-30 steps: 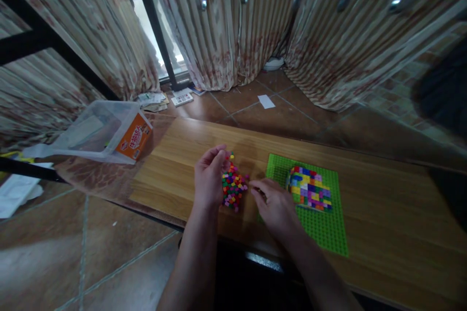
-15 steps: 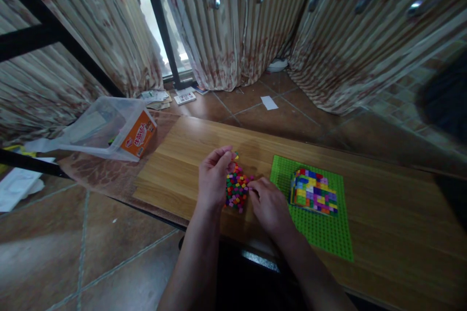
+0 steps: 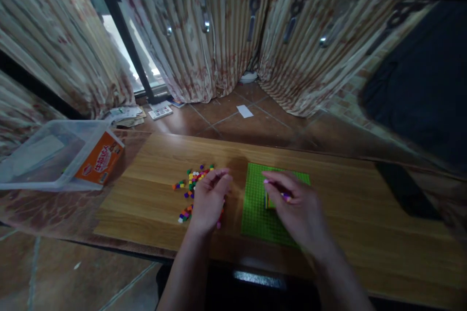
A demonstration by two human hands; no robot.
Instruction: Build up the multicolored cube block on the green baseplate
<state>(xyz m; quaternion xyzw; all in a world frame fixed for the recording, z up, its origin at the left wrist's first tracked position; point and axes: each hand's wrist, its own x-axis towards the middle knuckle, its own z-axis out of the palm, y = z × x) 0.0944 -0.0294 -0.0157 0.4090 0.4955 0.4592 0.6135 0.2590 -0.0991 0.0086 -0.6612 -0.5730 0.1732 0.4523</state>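
Note:
My right hand (image 3: pixel 301 206) is over the green baseplate (image 3: pixel 255 209), its thumb and forefinger pinching a small pink toy brick (image 3: pixel 267 181). Beneath that hand, and mostly hidden by it, stands a block of multicoloured bricks (image 3: pixel 270 202) on the plate. My left hand (image 3: pixel 209 199) hovers over the pile of loose bricks (image 3: pixel 197 175) and covers part of it. Its fingers are closed together; whatever they may hold is hidden.
A clear plastic bin (image 3: pixel 62 155) with an orange label is at the left. The wooden board (image 3: pixel 146 194) bears the bricks, and a dark flat object (image 3: pixel 408 189) lies at its right. Papers (image 3: pixel 126 115) lie on the floor beyond, before the curtains (image 3: pixel 204 58).
My right hand has moved from the loose bricks to over the green plate, with a pink brick between its fingers. My left hand stays by the pile. The view has turned right.

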